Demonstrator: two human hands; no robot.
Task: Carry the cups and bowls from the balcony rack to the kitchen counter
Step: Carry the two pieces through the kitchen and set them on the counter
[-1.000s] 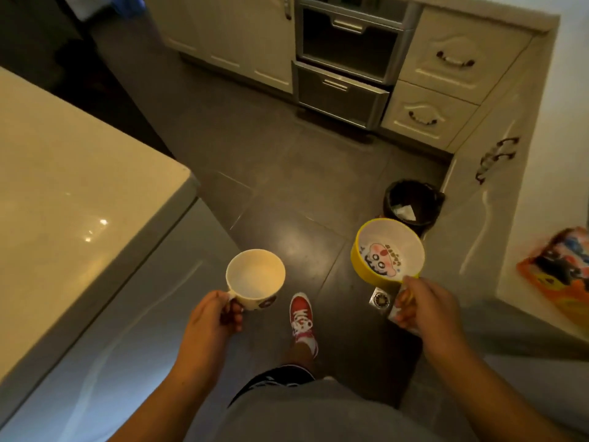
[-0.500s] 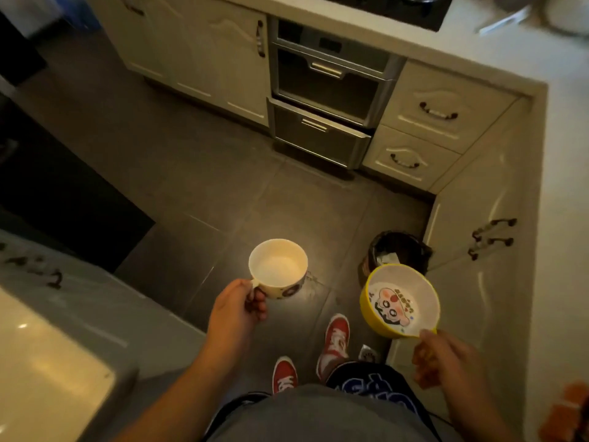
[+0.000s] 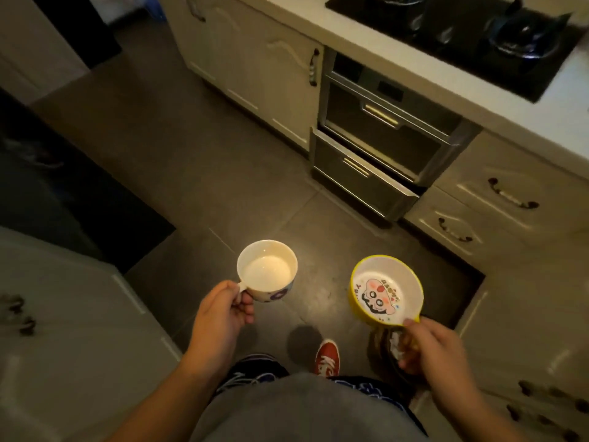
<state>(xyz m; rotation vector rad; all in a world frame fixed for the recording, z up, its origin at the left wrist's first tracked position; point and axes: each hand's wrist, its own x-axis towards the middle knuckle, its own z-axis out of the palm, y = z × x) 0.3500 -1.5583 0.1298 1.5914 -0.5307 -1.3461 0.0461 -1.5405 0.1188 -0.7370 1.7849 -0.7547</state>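
Note:
My left hand (image 3: pixel 220 317) grips the handle of a white cup (image 3: pixel 267 270) with a dark print on its side, held upright over the floor. My right hand (image 3: pixel 436 349) pinches the near rim of a yellow bowl (image 3: pixel 384 290) with a white inside and a cartoon face, tilted a little toward me. Both are carried at waist height, apart from each other. The kitchen counter (image 3: pixel 430 63) runs along the top right, well ahead of both hands.
A black gas hob (image 3: pixel 462 30) sits in the counter. Below it are a steel oven (image 3: pixel 382 138) and cream drawers (image 3: pixel 497 199). A dark bin (image 3: pixel 387 346) lies under my right hand. Pale cabinet doors (image 3: pixel 70 330) stand at left. My red shoe (image 3: pixel 327 357) is on the grey tiles.
I have walked forward and turned right: the counter and hob have come into view at top right, the bin has slid under my right hand, and the left worktop has dropped out of sight.

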